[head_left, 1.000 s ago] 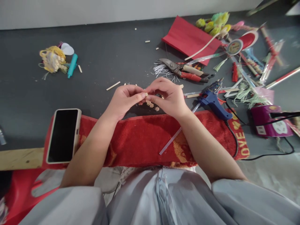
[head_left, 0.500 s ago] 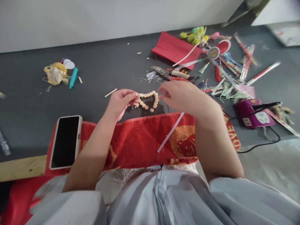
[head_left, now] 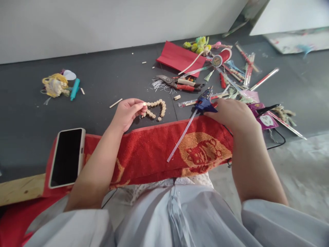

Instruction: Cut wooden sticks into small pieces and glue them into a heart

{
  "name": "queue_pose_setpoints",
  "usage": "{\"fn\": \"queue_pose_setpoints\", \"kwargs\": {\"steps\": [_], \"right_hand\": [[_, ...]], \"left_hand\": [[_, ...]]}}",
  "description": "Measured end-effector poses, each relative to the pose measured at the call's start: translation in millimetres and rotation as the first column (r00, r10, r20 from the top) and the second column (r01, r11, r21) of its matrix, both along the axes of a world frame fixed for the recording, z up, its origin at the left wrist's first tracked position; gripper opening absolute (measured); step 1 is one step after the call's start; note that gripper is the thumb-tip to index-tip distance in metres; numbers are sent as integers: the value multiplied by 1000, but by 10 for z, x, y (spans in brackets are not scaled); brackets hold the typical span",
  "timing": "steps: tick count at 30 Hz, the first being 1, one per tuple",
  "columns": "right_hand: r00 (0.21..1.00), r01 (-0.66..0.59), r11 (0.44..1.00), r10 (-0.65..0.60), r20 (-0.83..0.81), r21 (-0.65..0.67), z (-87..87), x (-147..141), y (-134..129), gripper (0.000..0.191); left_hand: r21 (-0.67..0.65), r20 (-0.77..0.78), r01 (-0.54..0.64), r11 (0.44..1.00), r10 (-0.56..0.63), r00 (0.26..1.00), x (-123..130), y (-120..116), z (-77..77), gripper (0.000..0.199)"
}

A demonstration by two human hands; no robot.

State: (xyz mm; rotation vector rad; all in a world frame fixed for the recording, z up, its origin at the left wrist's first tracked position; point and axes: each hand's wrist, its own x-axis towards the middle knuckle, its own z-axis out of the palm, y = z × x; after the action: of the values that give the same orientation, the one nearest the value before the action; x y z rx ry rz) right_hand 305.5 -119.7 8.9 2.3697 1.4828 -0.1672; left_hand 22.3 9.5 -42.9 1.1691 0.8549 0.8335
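Tabletop (head_left: 102, 75), dark grey, viewed from above; clock positions are read about the centre of the view, with twelve o'clock directed away from the wearer. A red towel (head_left: 151, 147), patterned in orange, is laid along the near edge at six o'clock, its left end overlain by a dark-screened phone (head_left: 66, 158) between eight and nine. A red sheet (head_left: 177, 58) is placed between twelve and one. The right hand (head_left: 231, 113), at three o'clock, is set at the handle of a blue glue gun (head_left: 205, 103); whether its fingers are closed cannot be told, the palm side being hidden. The left hand (head_left: 128, 112), toward nine o'clock, is closed in a pinch, a cream chain (head_left: 163, 107) being gripped at its fingertips. From the glue gun, at two o'clock, a translucent glue stick (head_left: 181, 137) is extended toward seven, over the towel. Pruning shears (head_left: 177, 83) are laid at one o'clock. The chain is spread on the tabletop just off centre, toward ten o'clock; it is built of small, knobbly, flower-like clusters, closely set, and is bent into a roughly heart-shaped outline, left open toward five. At this gap a single rounded cluster (head_left: 159, 119) is seen; whether it is joined cannot be told.
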Motion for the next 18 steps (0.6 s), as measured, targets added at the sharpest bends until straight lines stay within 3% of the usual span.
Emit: {"fn": "queue_pose_setpoints", "kwargs": {"steps": [7, 11, 18], "right_hand": [[995, -38, 992, 49, -83, 123, -134, 72, -9, 33], [993, -5, 990, 22, -115, 144, -101, 95, -39, 28], [978, 86, 921, -6, -208, 379, -5, 164, -91, 16]], "left_hand": [[-9, 10, -11, 1000, 11, 1000, -4, 18, 3, 17], [-4, 15, 7, 1000, -7, 1000, -5, 17, -9, 17], [2, 29, 17, 1000, -17, 999, -5, 10, -19, 13]]}}
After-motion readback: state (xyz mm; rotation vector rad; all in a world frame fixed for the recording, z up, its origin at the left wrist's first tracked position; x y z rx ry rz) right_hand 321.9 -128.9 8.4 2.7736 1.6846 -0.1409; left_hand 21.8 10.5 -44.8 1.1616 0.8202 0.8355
